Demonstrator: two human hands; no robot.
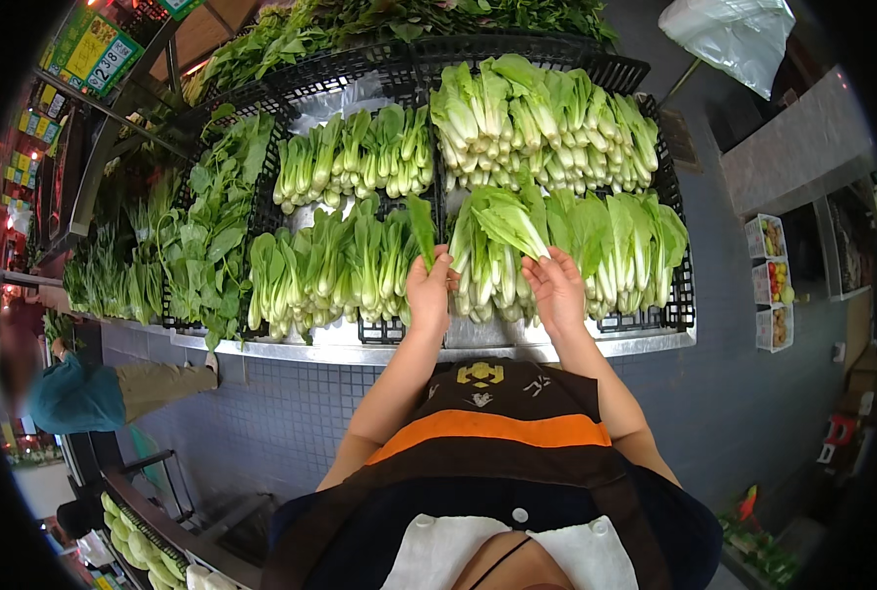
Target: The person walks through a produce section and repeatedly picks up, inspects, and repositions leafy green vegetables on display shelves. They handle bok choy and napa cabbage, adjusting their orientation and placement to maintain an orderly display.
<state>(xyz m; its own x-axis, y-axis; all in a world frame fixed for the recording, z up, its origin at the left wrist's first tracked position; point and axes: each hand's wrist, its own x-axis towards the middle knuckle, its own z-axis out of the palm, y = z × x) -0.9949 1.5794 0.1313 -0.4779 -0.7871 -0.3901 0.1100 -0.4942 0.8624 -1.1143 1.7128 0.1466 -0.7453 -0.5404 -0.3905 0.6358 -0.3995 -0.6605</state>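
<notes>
My left hand (429,289) pinches a single green leaf (422,227), which stands up from between thumb and fingers. In my right hand (555,289) is the pale stem end of a leafy lettuce head (509,218), its leaves fanned away from me to the left. Both hands hover over the front row of a black plastic crate. Under and around the right hand lie upright lettuce heads (634,251) with white stems. Left of my left hand stands a row of bok choy (327,258). Behind are a second bok choy row (357,151) and stacked lettuce heads (549,125).
A metal shelf edge (512,336) runs along the front of the crates. Leafy vine greens (213,221) hang over it at left. Further left a person (84,391) holds greens. A roll of plastic bags (737,37) is at upper right; white baskets (770,284) of produce stand at right.
</notes>
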